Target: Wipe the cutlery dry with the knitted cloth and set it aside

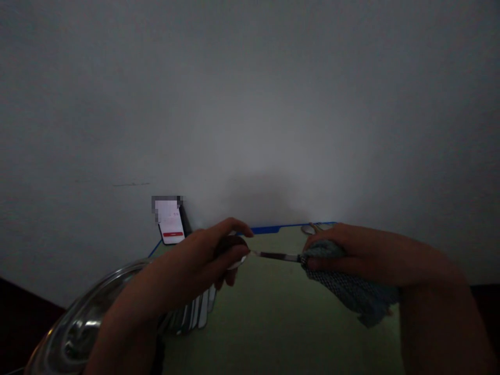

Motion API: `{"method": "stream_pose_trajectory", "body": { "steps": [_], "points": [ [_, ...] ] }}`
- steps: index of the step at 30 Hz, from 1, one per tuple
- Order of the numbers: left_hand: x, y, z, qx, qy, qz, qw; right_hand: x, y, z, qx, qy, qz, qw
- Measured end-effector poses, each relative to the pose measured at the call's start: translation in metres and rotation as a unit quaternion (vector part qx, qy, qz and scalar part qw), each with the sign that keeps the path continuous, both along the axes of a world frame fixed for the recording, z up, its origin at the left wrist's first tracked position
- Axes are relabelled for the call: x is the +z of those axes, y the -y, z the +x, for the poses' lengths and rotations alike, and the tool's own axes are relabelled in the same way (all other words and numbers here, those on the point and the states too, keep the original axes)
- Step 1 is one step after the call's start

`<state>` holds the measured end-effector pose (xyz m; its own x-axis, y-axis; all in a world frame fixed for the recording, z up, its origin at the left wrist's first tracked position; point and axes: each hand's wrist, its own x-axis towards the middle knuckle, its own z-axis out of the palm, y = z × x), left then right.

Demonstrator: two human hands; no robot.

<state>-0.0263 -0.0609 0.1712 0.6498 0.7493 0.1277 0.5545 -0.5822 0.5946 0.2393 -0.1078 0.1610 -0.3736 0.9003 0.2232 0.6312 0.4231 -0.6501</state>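
Observation:
My left hand (211,255) is closed around the rounded, dark end of a metal utensil that looks like a spoon (277,256). A pale, shiny patch shows below its thumb; the fingers hide much of that end. The thin handle runs level to the right. There, a grey-green checked cloth (344,276) is wrapped around the handle's far end, pinched in my right hand (336,250). The cloth's loose part hangs down under the right wrist. Both hands are above a pale green table (273,323).
Several flatware handles (201,310) lie side by side under my left forearm. A shiny metal bowl (84,323) stands at the left. A lit phone (171,224) leans against the grey wall (250,104). Scissors (310,228) lie at the table's blue back edge (265,229).

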Motion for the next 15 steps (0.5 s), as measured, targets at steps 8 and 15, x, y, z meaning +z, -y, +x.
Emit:
{"method": "stream_pose_trajectory", "body": {
  "steps": [8,15],
  "points": [
    [-0.009,0.004,0.025,-0.015,-0.060,0.100,0.993,-0.002,-0.013,-0.026,0.056,0.130,-0.006,0.990],
    [-0.013,-0.001,0.030,-0.055,-0.077,0.115,0.989,0.008,-0.014,-0.028,0.060,0.161,-0.052,0.984]
  ]
}}
